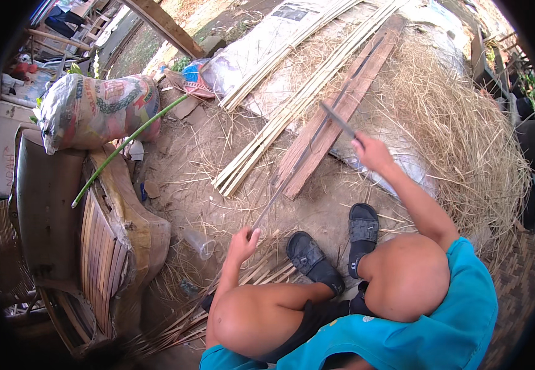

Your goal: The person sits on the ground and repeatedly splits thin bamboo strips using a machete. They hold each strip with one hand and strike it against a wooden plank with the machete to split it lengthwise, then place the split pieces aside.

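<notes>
My left hand [241,245] is closed around the near end of a long, thin dark strip [307,148]. The strip runs away from me along a reddish-brown wooden board [357,102] that lies slanting on the ground. In my right hand [371,152], gripped by its handle, is a knife [338,118]. Its grey blade points up and left over the board, beside the strip; whether it touches the strip I cannot tell. Left of the board lie long bundles of pale split strips [280,126], likely bamboo.
Dry fibrous shavings [459,129] are heaped at the right, partly on a white sheet [230,65]. At the left are a stuffed sack [104,111], a green stalk [128,142] and a worn seat [135,246]. A clear plastic cup [201,243] and loose strips [264,271] lie near my sandals [307,251].
</notes>
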Tool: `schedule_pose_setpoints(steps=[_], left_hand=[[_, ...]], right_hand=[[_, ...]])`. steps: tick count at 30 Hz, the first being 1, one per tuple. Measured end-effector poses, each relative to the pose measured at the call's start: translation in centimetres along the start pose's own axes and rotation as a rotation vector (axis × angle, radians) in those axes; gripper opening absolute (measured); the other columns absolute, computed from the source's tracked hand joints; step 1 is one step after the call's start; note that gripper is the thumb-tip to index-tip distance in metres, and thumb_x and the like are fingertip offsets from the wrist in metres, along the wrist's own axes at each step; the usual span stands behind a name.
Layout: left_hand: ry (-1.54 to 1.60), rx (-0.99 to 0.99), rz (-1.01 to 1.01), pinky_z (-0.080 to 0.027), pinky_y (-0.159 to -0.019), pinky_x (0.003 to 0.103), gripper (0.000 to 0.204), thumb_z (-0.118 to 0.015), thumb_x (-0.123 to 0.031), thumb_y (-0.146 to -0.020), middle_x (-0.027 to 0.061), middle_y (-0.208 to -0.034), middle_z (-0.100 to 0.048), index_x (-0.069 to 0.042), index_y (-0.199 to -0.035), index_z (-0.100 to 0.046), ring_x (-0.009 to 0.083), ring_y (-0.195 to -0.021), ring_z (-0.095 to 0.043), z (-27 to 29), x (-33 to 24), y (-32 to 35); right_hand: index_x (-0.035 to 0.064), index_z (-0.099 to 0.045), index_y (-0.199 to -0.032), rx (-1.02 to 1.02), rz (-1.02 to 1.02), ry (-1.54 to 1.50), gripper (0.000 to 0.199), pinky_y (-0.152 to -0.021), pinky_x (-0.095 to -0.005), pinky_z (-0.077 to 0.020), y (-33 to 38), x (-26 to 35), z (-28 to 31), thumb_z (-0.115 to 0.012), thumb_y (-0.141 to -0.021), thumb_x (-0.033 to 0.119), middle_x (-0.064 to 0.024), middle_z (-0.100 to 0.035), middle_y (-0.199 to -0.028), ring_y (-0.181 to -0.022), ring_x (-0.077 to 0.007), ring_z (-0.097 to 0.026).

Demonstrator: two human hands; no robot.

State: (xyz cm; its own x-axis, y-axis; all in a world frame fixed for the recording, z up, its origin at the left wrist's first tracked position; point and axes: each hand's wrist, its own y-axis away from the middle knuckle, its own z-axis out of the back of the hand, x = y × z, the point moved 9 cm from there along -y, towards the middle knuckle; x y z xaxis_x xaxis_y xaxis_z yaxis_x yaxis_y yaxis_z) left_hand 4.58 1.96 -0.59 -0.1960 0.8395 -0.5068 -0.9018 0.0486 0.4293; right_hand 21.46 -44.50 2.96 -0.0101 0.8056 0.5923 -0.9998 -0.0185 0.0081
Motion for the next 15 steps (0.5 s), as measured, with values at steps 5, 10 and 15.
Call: schedule_pose_setpoints(steps=[5,10,15], left_hand=[[-0.228,-0.053,-0.086,-0.051,-0.067,0.062,0.043,-0.044,-0.042,-0.106,0.0321,-0.076,-0.066,-0.001,-0.096,-0.052,0.0516,-0.076,-0.067,-3.0,-3.0,-3.0],[-0.338,0.004,-0.048,-0.052,-0.067,0.063,0.044,-0.043,-0.044,-0.107,0.0332,-0.075,-0.065,-0.002,-0.096,-0.055,0.0534,-0.075,-0.066,-1.8,2.4,2.7],[-0.058,-0.008,-0.107,-0.050,-0.070,0.057,0.050,-0.047,-0.042,-0.107,0.0261,-0.079,-0.068,0.000,-0.086,-0.063,0.0477,-0.078,-0.067,-0.6,-0.5,-0.2]], right_hand=[[0.0245,-0.053,-0.143,0.373,0.289,0.123,0.050,-0.081,-0.0526,-0.0574,9.4,6.5,-10.7,-0.048,-0.103,0.053,-0.0203,-0.068,-0.096,-0.086,-0.0426,-0.070],[0.0104,-0.062,-0.114,-0.143,-0.131,0.268,0.035,-0.073,-0.0557,-0.0541,-4.5,-10.9,6.1,-0.053,-0.104,0.043,-0.0230,-0.069,-0.082,-0.082,-0.0443,-0.069],[0.0100,-0.057,-0.130,0.023,-0.066,0.063,0.041,-0.080,-0.0546,-0.0552,-2.6,-3.8,-0.6,-0.051,-0.104,0.042,-0.0266,-0.069,-0.094,-0.090,-0.0475,-0.068]])
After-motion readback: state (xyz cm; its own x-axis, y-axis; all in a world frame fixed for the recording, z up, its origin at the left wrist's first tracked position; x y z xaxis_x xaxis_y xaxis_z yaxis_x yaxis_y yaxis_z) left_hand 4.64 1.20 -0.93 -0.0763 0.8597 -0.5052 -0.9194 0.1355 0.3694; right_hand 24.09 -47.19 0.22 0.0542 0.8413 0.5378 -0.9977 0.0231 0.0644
